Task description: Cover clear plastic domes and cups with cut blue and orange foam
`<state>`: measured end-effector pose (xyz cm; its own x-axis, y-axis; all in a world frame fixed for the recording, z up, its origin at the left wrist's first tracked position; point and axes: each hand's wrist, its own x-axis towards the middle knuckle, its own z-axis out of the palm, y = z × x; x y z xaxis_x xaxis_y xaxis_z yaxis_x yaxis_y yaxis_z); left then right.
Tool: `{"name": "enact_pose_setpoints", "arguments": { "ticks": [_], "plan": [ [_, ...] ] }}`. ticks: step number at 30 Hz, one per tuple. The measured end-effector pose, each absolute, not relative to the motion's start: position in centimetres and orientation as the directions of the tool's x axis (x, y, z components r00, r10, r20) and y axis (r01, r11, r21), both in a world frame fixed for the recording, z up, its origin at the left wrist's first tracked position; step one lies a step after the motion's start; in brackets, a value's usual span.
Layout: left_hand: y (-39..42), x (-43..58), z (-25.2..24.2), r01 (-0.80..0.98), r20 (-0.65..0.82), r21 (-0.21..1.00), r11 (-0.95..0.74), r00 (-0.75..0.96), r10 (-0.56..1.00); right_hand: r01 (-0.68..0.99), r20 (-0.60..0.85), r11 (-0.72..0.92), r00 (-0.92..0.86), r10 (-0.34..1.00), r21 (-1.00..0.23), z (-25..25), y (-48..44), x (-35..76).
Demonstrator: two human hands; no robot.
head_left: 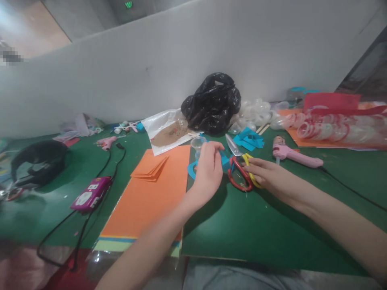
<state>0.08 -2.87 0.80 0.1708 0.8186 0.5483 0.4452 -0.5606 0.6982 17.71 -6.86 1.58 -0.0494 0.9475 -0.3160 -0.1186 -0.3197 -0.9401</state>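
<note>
My left hand [207, 173] pinches a piece of blue paper [224, 162] whose other end shows at its lower left. My right hand [266, 175] grips the yellow loop of a pair of scissors [240, 173], which also has a red loop. The steel blades [232, 145] point up and away, close to the blue paper. Just beyond my left fingers stands a small clear plastic cup [198, 143]. Blue paper scraps [248, 139] lie past the blades. To the left of my left hand are orange paper sheets [149, 165].
A pink hot glue gun [294, 156] lies to the right on the green mat [242, 237]. Behind stand a black plastic bag [211, 104], clear plastic domes [254, 112], and red-trimmed clear rings [329, 131]. On the left are a second glue gun [106, 141], a pink power strip [91, 194] and black cables.
</note>
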Motion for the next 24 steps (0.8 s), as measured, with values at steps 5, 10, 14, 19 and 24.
{"name": "enact_pose_setpoints", "arguments": {
  "ticks": [5,10,14,19,24],
  "plan": [
    [-2.9,0.4,0.2,0.451,0.596,0.619,-0.643,0.262,0.759,-0.269,-0.294,-0.291,-0.028,0.955,-0.918,0.7,-7.1,17.7],
    [-3.4,0.5,0.2,0.464,0.555,0.6,-0.652,0.346,0.757,-0.295,-0.301,-0.292,-0.015,0.953,-0.91,1.1,-7.0,17.2],
    [-3.5,0.5,0.1,0.466,0.506,0.622,-0.629,0.374,0.777,-0.231,-0.317,-0.312,-0.019,0.948,-0.921,1.8,-7.0,17.1],
    [-3.0,0.4,-0.3,0.401,0.51,0.657,-0.639,0.387,0.768,-0.088,-0.287,-0.285,0.014,0.958,-0.955,1.8,-7.3,17.4],
    [-2.9,0.5,-0.4,0.399,0.496,0.682,-0.613,0.364,0.788,0.157,-0.18,-0.184,0.044,0.983,-0.97,1.0,-7.3,17.9]
  ]
}}
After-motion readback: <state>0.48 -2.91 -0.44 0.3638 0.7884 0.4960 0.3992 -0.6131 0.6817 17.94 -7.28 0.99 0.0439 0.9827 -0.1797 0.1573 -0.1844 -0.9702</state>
